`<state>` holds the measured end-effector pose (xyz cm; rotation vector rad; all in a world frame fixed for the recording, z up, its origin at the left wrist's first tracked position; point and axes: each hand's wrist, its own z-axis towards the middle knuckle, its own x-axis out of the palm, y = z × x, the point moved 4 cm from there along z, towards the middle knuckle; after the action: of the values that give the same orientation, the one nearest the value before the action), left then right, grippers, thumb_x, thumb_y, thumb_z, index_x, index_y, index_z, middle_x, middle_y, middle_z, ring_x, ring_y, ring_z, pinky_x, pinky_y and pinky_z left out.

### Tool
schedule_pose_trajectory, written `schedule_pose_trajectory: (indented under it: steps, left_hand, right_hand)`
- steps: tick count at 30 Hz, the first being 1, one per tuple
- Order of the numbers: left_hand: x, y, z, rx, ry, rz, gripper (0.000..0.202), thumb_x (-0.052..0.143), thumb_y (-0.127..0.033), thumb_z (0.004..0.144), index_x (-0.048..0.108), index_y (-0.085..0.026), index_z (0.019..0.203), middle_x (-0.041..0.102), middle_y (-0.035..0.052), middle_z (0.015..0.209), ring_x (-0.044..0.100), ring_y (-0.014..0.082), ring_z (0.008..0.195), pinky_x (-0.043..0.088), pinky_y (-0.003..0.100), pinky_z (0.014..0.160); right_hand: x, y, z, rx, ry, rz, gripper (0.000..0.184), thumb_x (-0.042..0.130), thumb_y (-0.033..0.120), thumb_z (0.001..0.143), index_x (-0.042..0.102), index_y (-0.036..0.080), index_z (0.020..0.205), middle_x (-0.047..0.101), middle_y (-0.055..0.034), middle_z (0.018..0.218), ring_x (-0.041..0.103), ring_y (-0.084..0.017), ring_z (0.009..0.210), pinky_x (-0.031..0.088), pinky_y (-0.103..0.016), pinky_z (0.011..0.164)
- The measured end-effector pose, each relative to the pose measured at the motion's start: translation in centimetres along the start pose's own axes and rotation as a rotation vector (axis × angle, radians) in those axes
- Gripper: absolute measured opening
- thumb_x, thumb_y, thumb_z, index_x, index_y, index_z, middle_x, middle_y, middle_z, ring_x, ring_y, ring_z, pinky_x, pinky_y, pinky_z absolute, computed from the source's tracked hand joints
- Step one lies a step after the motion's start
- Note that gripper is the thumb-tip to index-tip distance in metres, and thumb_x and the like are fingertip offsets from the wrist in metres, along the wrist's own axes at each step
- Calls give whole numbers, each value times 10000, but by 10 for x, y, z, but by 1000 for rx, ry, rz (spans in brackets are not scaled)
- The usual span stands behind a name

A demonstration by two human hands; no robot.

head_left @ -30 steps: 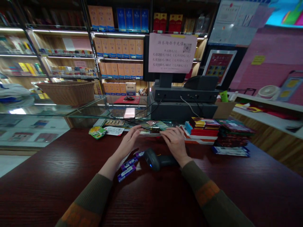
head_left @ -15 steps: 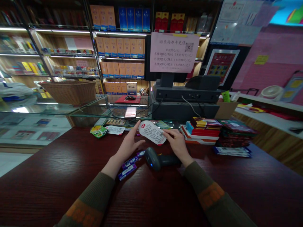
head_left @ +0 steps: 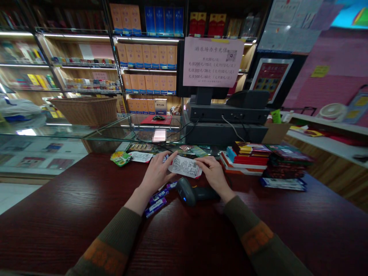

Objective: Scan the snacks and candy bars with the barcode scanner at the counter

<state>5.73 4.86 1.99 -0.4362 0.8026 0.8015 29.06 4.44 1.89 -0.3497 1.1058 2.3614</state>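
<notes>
Over the worktop, just beyond the scanner, the left hand held the card by one end and the right hand pinched the other, presumably to leave its printed face uncovered and readable.

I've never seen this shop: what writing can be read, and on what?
"游乐场办卡充值": pink sign, heading
"充值200元/15次(大约13元/次)": pink sign
"充值300元/28次(大约10元/次)": pink sign
"充值500元/60次(大约8元/次)": pink sign
Too small or blurred: all other print, including on the white package, purple packets, shelf boxes and red poster.
</notes>
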Motion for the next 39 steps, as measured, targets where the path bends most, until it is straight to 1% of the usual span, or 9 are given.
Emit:
schedule_pose_trajectory:
  steps: [3,6,14,20,24,29,34,37,39]
  left_hand:
    - [-1,-4,0,71,-2,-31,786,667,-273,876,276,-259,1558,455,121,1498,440,295,1359,378,471,1145]
    - [-1,-6,0,107,22,-42,757,629,-230,889,277,-259,1559,477,106,1499,443,272,1375,353,458,1169]
    - [0,2,-4,30,13,85,676,655,-308,876,408,-254,1503,562,83,1445,410,290,1422,135,551,1262]
    - [-5,10,-9,-50,-47,152,712,701,-337,841,432,-248,1494,580,93,1433,387,325,1441,51,614,1260]
    - [-6,14,-11,-85,-55,161,708,696,-332,844,433,-241,1495,575,101,1441,378,322,1451,36,614,1262]
    - [-5,18,-14,-111,-57,165,687,692,-325,845,449,-231,1481,584,107,1428,386,319,1447,14,609,1262]
    - [-6,19,-16,-119,-49,157,690,700,-295,834,450,-236,1474,584,103,1428,397,316,1440,21,607,1263]
    - [-7,19,-16,-129,-43,143,695,703,-270,826,449,-237,1473,589,99,1424,404,314,1435,27,613,1261]
    - [-7,19,-17,-129,-47,137,700,703,-261,823,447,-242,1474,591,102,1421,409,317,1431,38,619,1258]
  right_hand:
    - [1,-1,0,7,-6,2,229,615,400,916,792,255,936,761,-59,931,634,-250,951,498,-408,890]
    - [2,-3,-1,9,-9,-8,234,613,403,918,793,257,947,760,-63,932,636,-251,956,501,-414,897]
    - [-1,-10,-5,46,-24,11,257,608,387,910,776,258,1056,758,-74,1058,657,-256,1032,509,-446,971]
    - [-10,-16,-14,27,39,8,331,574,368,935,701,248,1216,773,-63,1077,671,-249,1072,501,-460,1006]
    - [-18,-11,-24,-83,131,-161,399,559,374,958,608,256,1336,781,-52,1076,638,-266,1158,384,-561,1112]
    - [-29,-8,-42,-169,330,-358,433,553,402,973,563,271,1386,728,-76,1227,554,-272,1296,205,-637,1198]
    - [-34,-2,-56,-223,534,-394,552,602,500,940,527,256,1429,676,-105,1301,528,-276,1317,144,-637,1217]
    - [-31,5,-63,-276,587,-394,734,729,529,833,479,263,1469,676,-109,1280,557,-287,1273,157,-643,1210]
    - [-27,8,-67,-310,590,-397,758,759,471,812,460,273,1480,672,-106,1278,586,-280,1228,182,-642,1202]
